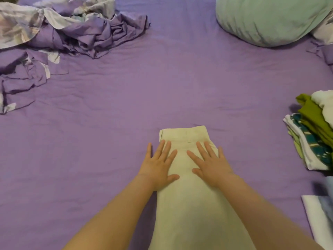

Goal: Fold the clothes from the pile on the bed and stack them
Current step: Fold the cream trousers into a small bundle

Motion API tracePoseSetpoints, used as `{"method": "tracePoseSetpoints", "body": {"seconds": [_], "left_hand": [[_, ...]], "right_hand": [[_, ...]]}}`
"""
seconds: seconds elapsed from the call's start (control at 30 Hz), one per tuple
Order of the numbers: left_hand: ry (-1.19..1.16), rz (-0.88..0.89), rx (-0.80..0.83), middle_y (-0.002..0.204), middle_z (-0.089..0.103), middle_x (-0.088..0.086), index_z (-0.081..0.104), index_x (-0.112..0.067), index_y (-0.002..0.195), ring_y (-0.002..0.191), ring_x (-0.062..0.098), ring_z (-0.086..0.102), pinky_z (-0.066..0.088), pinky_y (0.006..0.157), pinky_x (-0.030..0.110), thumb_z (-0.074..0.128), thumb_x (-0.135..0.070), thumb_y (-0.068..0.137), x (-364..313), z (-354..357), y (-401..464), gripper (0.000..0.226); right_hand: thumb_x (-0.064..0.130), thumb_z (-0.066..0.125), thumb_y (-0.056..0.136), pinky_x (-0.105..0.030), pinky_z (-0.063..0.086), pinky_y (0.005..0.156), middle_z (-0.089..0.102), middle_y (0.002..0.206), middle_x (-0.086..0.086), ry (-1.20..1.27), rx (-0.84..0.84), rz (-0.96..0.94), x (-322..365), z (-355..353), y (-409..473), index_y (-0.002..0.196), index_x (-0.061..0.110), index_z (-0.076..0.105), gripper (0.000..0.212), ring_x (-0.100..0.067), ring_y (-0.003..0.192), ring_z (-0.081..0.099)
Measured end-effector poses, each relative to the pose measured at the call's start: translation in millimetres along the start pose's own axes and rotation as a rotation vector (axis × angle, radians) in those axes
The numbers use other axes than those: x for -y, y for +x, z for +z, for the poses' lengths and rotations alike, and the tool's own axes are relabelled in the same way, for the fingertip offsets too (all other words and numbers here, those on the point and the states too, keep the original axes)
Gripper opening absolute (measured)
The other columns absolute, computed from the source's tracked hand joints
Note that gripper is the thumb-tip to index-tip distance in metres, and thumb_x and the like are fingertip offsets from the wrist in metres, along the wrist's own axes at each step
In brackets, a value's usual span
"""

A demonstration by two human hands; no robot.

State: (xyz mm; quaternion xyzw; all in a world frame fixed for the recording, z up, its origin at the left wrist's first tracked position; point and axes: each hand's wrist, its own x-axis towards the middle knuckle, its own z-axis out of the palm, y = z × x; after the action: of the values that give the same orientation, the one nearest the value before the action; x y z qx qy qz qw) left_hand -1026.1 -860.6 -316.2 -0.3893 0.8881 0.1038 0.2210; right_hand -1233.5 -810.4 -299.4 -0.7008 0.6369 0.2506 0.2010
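The cream trousers (187,177) lie lengthwise on the purple bed (126,105), waistband at the far end, the legs running back toward the person and out of view at the lower edge. Both hands are flat with fingers spread and hold nothing: the left hand (158,165) presses the left side of the garment, its little finger overhanging onto the sheet, and the right hand (210,165) presses the right side just below the waistband. The step in hand appears to be smoothing the trousers, which seem already doubled leg on leg, before the next crosswise fold. To do it well, the palms should sweep from the centre outward and from the waistband down the legs, so that trapped creases run off the edges rather than being pressed in. The long edges need to be aligned before any fold is made; the soft bed gives under pressure, so light, even strokes are preferable to heavy ones. When the fabric is flat, the hem end, which cannot be seen here, is probably best brought up to the waistband. A stack of folded clothes (313,134) sits at the right edge of the bed, well apart from the trousers, with more folded pieces (319,210) nearer the person. A green pillow (270,20) lies at the far right and crumpled purple bedding (54,33) at the far left.
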Motion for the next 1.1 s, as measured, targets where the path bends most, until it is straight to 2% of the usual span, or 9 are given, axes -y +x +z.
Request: {"method": "tracePoseSetpoints", "body": {"seconds": [0.13, 0.23, 0.37, 0.47, 0.6, 0.73, 0.83, 0.97, 1.1], "left_hand": [[-0.173, 0.015, -0.088, 0.16, -0.009, 0.005, 0.014, -0.024, 0.151, 0.146, 0.027, -0.013, 0.006, 0.117, 0.048, 0.034, -0.059, 0.093, 4, -5, 3, 0.071], [-0.405, -0.084, -0.34, 0.151, 0.02, 0.006, 0.039, -0.022, 0.136, 0.136, 0.029, 0.022, 0.036, 0.099, 0.037, 0.047, -0.038, 0.092, 8, -24, 12, 0.048], [-1.023, -0.362, -0.279, 0.153, 0.025, 0.005, 0.014, -0.015, 0.151, 0.138, 0.023, 0.03, 0.033, 0.108, 0.035, 0.062, -0.022, 0.088, 13, -49, 38, 0.08], [-1.172, -0.442, -0.221, 0.153, 0.032, 0.001, 0.006, -0.016, 0.153, 0.135, 0.022, 0.038, 0.033, 0.099, 0.025, 0.062, -0.015, 0.086, 16, -58, 48, 0.087], [-1.323, -0.421, -0.206, 0.124, 0.052, 0.002, 0.011, -0.021, 0.153, 0.113, 0.022, 0.054, 0.045, 0.093, 0.031, 0.057, -0.005, 0.083, 16, -78, 41, 0.085], [-1.317, -0.339, -0.229, 0.115, 0.053, 0.004, 0.025, -0.02, 0.149, 0.11, 0.025, 0.055, 0.047, 0.094, 0.033, 0.059, -0.004, 0.082, 7, -105, 13, 0.077], [-1.196, -0.278, -0.239, 0.117, 0.054, 0.003, 0.035, -0.019, 0.145, 0.109, 0.021, 0.055, 0.044, 0.095, 0.029, 0.061, -0.006, 0.082, -1, -124, -13, 0.069], [-1.056, -0.199, -0.221, 0.108, 0.06, -0.005, 0.056, -0.019, 0.128, 0.099, 0.014, 0.06, 0.047, 0.088, 0.027, 0.06, -0.003, 0.079, -17, -145, -54, 0.051], [-0.908, -0.028, -0.176, 0.06, 0.055, -0.018, 0.07, -0.024, 0.089, 0.058, 0.001, 0.049, 0.04, 0.056, 0.027, 0.052, 0.003, 0.072, -44, -149, -102, 0.037]], "right_hand": [[0.041, 0.027, 0.102, -0.05, 0.003, 0.116, -0.015, 0.159, 0.001, 0.165, -0.099, -0.02, -8, -4, 3, 0.149, 0.041, 0.008, 0.051, -0.02, 0.145, -0.015], [0.03, 0.042, 0.099, -0.037, 0.024, 0.112, -0.001, 0.16, -0.001, 0.467, -0.316, 0.133, -8, -11, 5, 0.149, 0.028, 0.02, 0.054, -0.021, 0.145, 0.006], [0.025, 0.058, 0.092, -0.035, 0.02, 0.11, 0.009, 0.157, -0.011, 0.708, -0.415, 0.311, -5, -26, 29, 0.15, 0.015, 0.017, 0.071, -0.029, 0.142, 0.013], [0.023, 0.065, 0.087, -0.034, 0.028, 0.105, 0.03, 0.151, -0.01, 0.919, -0.354, 0.409, -11, -34, 39, 0.151, 0.015, 0.009, 0.085, -0.031, 0.137, 0.029], [0.017, 0.067, 0.08, -0.029, 0.042, 0.073, 0.06, 0.12, -0.005, 1.233, -0.328, 0.428, -30, -52, 32, 0.151, 0.029, -0.003, 0.101, -0.018, 0.091, 0.059], [0.004, 0.062, 0.079, -0.02, 0.046, 0.057, 0.065, 0.09, 0.0, 1.37, -0.308, 0.289, -45, -71, 6, 0.148, 0.027, 0.022, 0.083, -0.006, 0.071, 0.06], [0.002, 0.063, 0.079, -0.01, 0.044, 0.056, 0.061, 0.095, 0.007, 1.324, -0.271, 0.134, -50, -84, -24, 0.116, 0.028, 0.053, 0.047, -0.003, 0.079, 0.058], [0.006, 0.066, 0.079, -0.009, 0.043, 0.057, 0.059, 0.084, 0.009, 1.248, -0.255, -0.019, -51, -94, -69, 0.084, 0.025, 0.059, 0.021, -0.001, 0.074, 0.054], [0.009, 0.065, 0.077, -0.015, 0.042, 0.067, 0.056, 0.084, 0.011, 0.897, -0.3, -0.133, -44, -89, -116, 0.088, 0.027, 0.057, 0.023, -0.011, 0.081, 0.053]]}}
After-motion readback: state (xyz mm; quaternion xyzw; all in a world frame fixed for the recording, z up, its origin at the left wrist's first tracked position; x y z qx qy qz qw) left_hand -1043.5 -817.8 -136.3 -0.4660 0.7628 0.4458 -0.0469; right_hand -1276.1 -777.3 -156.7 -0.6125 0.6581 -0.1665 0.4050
